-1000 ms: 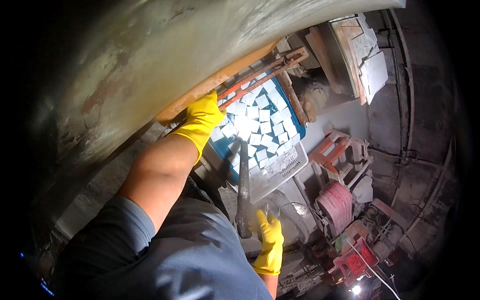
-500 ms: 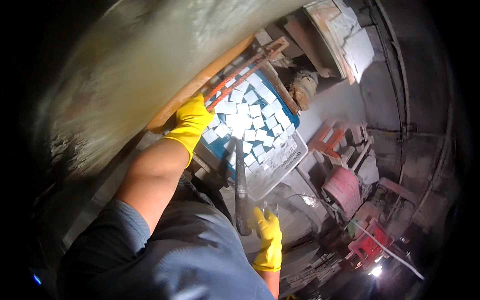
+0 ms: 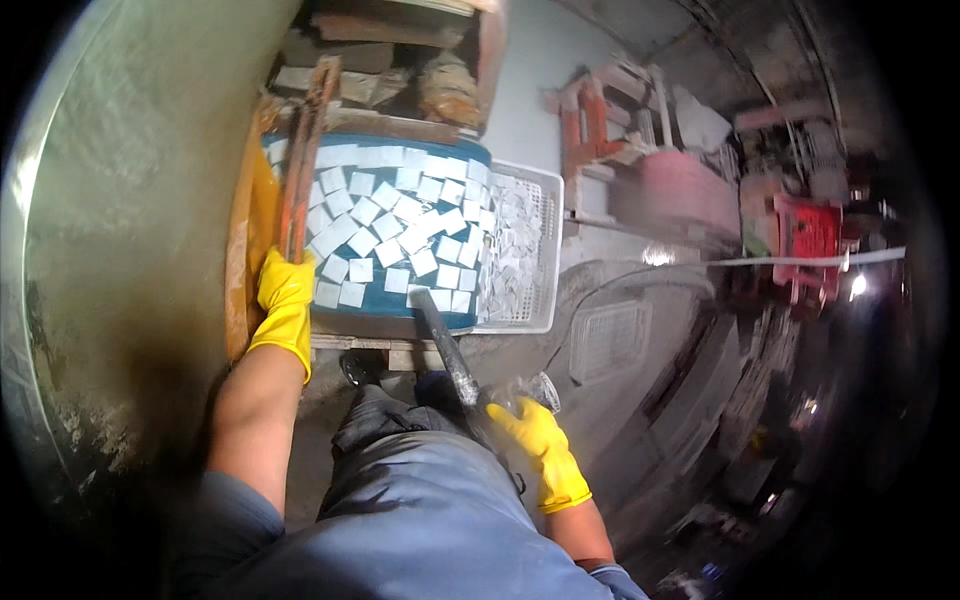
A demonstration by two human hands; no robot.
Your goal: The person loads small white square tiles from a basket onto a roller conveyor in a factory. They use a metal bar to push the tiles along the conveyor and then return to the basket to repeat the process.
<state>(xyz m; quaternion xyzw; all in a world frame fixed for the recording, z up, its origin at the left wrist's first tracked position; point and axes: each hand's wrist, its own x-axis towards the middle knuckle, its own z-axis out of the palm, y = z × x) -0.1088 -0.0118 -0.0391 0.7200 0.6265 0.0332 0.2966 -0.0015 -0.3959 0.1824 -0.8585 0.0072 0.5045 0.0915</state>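
Observation:
My left hand (image 3: 286,288), in a yellow rubber glove, is closed on the near end of a long orange-red metal frame (image 3: 301,190) with two parallel bars. To its right is a blue-green belt-like surface (image 3: 375,300), strewn with many small white square tiles (image 3: 386,196). My right hand (image 3: 538,437), also gloved in yellow, is at a clear, round-ended object (image 3: 528,392), with its fingers curled against it; its kind is blurred. Next to that hand, a dark pipe (image 3: 447,347) slants up, its far end over the belt's near edge.
A white plastic basket (image 3: 545,250) holding pale pieces stands at the belt's right end. Beyond are a shelf with stacked boards (image 3: 400,30), an orange stand (image 3: 597,125), a pink drum-like object (image 3: 690,195) and a red crate (image 3: 808,235). A greenish wall (image 3: 130,200) rises at left.
My view has swung round, so the belt, basket and frame now sit further left and straighter. My left hand stays on the frame. The pipe now tilts leftward, with my right hand still beside it.

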